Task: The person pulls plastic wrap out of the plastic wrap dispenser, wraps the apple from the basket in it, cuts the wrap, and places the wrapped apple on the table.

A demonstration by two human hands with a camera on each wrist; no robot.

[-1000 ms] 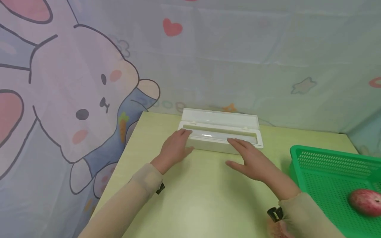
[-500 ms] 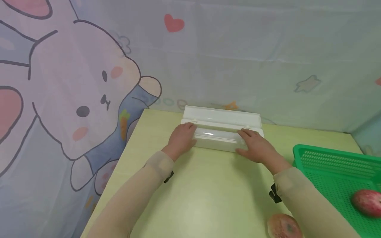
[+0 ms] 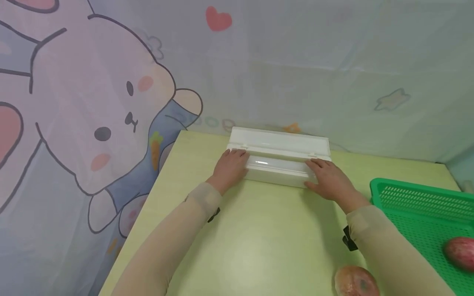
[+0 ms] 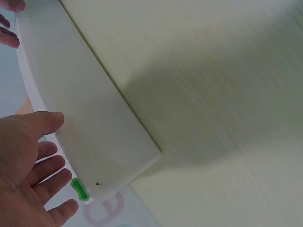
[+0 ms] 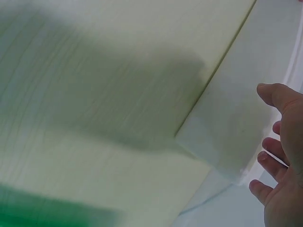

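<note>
The long white plastic box (image 3: 275, 177) sits at twelve o'clock on my pale-yellow worktop (image 3: 259, 230), its flat white lid (image 3: 280, 139) already raised; what is left, I can't tell. Spread grips touch its ends: left hand (image 3: 230, 168) at nine o'clock, right hand (image 3: 330, 181) at three.

Plastic, wood-grain, fabric

White box (image 3: 275, 177): smooth plastic by the look, front face (image 4: 90, 109) near matt, top strip (image 3: 281, 163) glossy with a sharp highlight. Lid (image 3: 279, 139): same plastic, smooth. Table (image 3: 240, 242): wood-grain finish, satin, soft glare; solid wood or laminate, can't tell. Basket (image 3: 422, 186): perforated plastic, low shine. Backdrop (image 3: 296, 61): thin creased sheet, cloth or plastic unclear, faint sheen. Sleeves (image 3: 166, 236): matt fabric.
</note>
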